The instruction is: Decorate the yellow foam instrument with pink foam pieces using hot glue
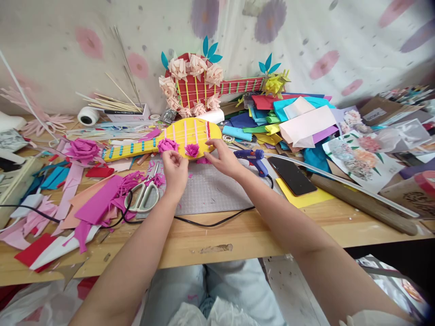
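Both hands are at the yellow foam guitar (163,140) on the table (217,235), its neck running off leftward. The left hand (175,167) is pinched narrow just below a magenta flower (167,145); the right hand (224,158) lies half-open, fingertips pressing the body's right edge, equally close.

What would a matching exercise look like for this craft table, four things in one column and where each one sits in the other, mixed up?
Things:
1. scissors
2. glue gun
3. phone
4. tape roll

Places:
A. far left, by the wall
B. on a yellow sheet, right of the mat
C. just right of the right hand
D. left of the left hand, among pink scraps

Pairs: 1-D, 2-C, 3-B, 4-A
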A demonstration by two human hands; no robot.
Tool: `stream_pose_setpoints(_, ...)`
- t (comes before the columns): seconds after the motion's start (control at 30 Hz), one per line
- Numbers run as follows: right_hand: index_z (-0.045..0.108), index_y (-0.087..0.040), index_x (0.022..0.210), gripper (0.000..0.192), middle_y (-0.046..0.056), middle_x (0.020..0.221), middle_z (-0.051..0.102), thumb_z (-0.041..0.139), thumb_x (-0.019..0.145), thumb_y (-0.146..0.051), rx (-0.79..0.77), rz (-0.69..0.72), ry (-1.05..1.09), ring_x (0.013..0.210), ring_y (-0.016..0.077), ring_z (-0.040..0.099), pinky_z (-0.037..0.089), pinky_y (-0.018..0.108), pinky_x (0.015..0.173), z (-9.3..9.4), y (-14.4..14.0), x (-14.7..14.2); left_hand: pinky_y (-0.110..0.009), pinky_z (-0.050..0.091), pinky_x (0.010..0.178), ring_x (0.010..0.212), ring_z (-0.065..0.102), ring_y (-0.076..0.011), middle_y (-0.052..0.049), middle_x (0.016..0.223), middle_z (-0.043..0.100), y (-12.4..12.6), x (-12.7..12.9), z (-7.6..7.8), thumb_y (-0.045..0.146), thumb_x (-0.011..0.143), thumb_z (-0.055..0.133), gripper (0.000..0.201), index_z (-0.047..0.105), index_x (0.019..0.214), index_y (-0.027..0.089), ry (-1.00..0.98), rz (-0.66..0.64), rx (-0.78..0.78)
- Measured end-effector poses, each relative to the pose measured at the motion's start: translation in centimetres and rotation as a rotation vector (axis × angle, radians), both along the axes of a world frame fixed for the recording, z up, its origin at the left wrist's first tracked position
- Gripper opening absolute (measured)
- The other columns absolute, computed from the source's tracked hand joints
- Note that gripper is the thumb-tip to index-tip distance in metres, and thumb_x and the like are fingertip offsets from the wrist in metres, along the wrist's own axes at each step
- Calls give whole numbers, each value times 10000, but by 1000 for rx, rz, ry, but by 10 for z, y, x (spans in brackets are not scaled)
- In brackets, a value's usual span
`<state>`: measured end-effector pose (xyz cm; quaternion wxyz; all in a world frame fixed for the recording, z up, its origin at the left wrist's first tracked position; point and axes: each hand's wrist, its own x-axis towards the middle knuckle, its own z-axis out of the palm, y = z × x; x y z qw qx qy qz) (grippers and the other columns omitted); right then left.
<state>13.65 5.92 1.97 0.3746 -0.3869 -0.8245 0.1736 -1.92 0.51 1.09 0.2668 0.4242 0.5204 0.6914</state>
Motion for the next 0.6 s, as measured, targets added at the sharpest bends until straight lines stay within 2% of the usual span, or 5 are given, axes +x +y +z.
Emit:
stream_pose_setpoints(0.13,580,-187,910,151,72,945,638,485,832,-275,-77,20,-44,880,186,592,480,340,801,0,-19,35,-194,378,555,574,465,-71,52,674,462,-10,7,-3,122,688,563,203,431,818,207,213,-119,27)
stream_pose_setpoints(0.23,600,-185,871,144,53,880,654,486,818,-256,-168,-57,-103,777,167,593,470,302,713,3,-29,61,-215,374,555,558,459,-77,35,694,521,-17,12,-5,162,719,559,117,522,825,194,490,-311,-95)
stream_pose_setpoints(0.33,617,-196,877,151,27,805,659,487,802,-218,-281,-88,-261,711,160,584,437,285,660,5,-34,80,-242,379,587,595,484,-93,10,753,586,-20,16,-12,196,734,563,67,580,799,188,739,-455,-203)
stream_pose_setpoints(0.43,630,-184,884,163,44,817,637,511,772,-184,-354,-86,-435,732,170,580,433,296,694,2,-36,91,-257,377,609,643,506,-112,-5,797,613,-20,18,-19,209,754,553,66,604,791,190,843,-483,-244)
stream_pose_setpoints(0.6,606,-165,846,128,81,893,575,562,743,-226,-377,-42,-530,813,191,552,437,315,743,-6,-33,96,-262,386,633,653,514,-117,-5,790,617,-19,17,-23,222,770,549,83,613,812,190,814,-420,-285)
